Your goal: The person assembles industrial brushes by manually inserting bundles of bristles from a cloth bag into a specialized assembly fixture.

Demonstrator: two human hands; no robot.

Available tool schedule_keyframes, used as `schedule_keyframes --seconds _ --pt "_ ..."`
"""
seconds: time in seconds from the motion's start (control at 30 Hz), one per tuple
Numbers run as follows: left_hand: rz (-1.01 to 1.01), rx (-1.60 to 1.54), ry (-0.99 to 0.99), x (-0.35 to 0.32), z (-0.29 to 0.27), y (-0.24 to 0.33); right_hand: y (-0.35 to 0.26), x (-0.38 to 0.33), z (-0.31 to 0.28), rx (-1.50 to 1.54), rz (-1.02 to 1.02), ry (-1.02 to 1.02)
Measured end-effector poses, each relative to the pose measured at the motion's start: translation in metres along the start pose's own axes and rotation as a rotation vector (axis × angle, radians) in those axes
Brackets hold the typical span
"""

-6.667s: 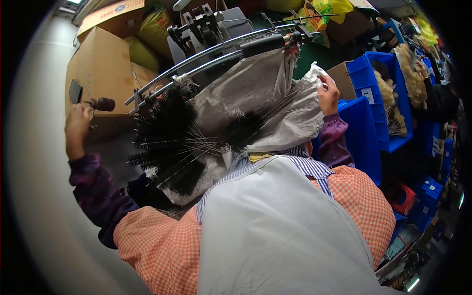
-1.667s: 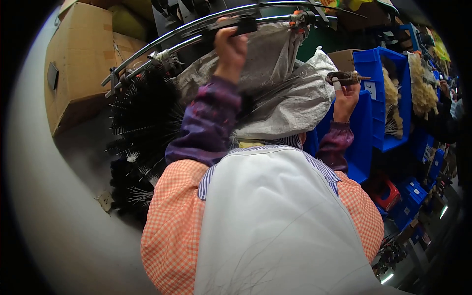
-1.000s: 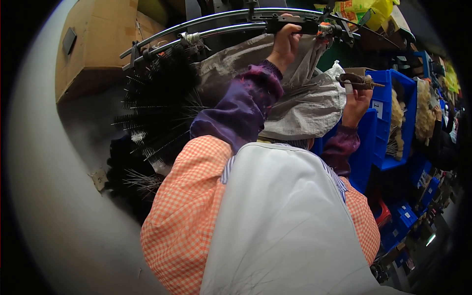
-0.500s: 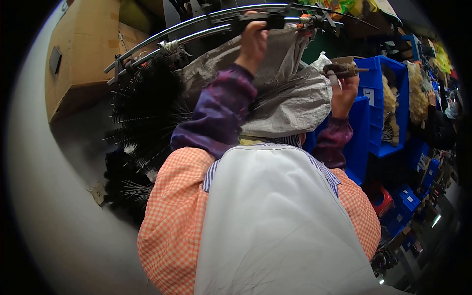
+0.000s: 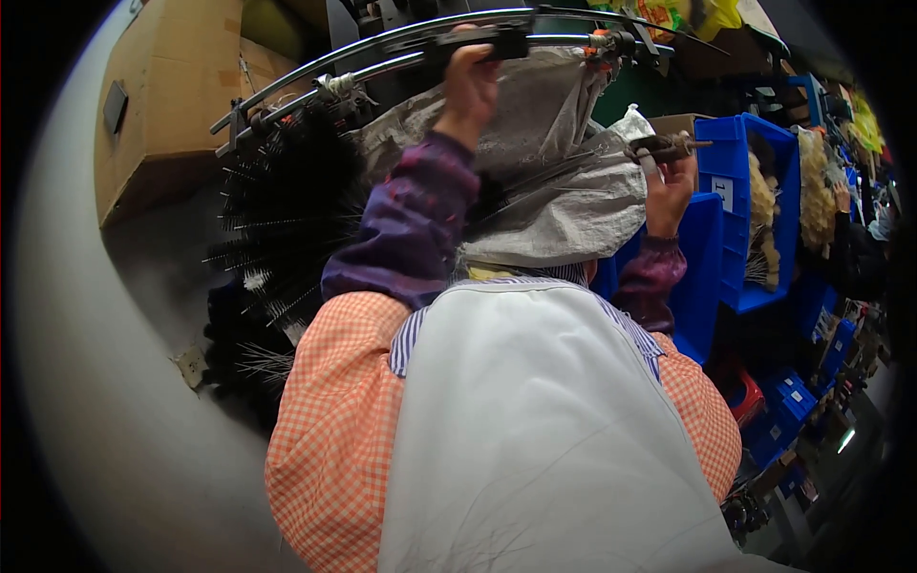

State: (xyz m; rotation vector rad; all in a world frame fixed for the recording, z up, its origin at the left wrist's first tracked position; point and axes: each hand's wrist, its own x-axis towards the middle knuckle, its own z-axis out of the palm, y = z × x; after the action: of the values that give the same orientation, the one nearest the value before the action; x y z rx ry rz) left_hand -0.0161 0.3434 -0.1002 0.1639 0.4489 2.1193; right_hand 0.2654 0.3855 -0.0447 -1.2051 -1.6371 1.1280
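At the top, a pair of curved-looking metal rails point(image 5: 382, 65) carries a black sliding block point(image 5: 497, 40). My left hand point(image 5: 468, 94) reaches up to this block with its fingers closed on its near side. In my right hand point(image 5: 671, 186), a brown, spindle-shaped tool point(image 5: 661, 148) with a thin tip is gripped, beside the rails' right end. Below the rails, a grey-white woven sack point(image 5: 564, 220) is draped, with thin wires lying across it. Many black bristle brushes point(image 5: 287, 210) with wire stems hang to the left of my left sleeve.
A large cardboard box point(image 5: 172, 105) stands at the far left beside a pale wall point(image 5: 67, 382). Blue bins point(image 5: 731, 229) stand at the right, one with tan bristle pieces point(image 5: 761, 205). A red stool-like object point(image 5: 748, 393) sits lower right. Another person point(image 5: 864, 244) is at the far right.
My left hand has shifted left along the rails together with the black block. My right hand keeps its hold on the brown tool in about the same place.
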Motion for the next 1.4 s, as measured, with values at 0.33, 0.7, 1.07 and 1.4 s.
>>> schedule_keyframes --seconds 0.33,0.7,1.07,1.4 --pt "-0.09 0.002 0.121 0.0 0.004 -0.006 -0.016 0.001 -0.01 0.044 -0.069 0.011" --pt "-0.141 0.061 0.107 0.013 0.025 -0.058 -0.019 0.004 0.015 0.054 -0.075 -0.039" --pt "0.075 0.004 0.062 -0.013 0.0 0.035 0.009 -0.009 -0.021 0.004 -0.019 0.047" --pt "-0.129 0.113 0.186 -0.001 0.032 -0.043 -0.016 0.0 0.012 0.091 -0.1 -0.079"
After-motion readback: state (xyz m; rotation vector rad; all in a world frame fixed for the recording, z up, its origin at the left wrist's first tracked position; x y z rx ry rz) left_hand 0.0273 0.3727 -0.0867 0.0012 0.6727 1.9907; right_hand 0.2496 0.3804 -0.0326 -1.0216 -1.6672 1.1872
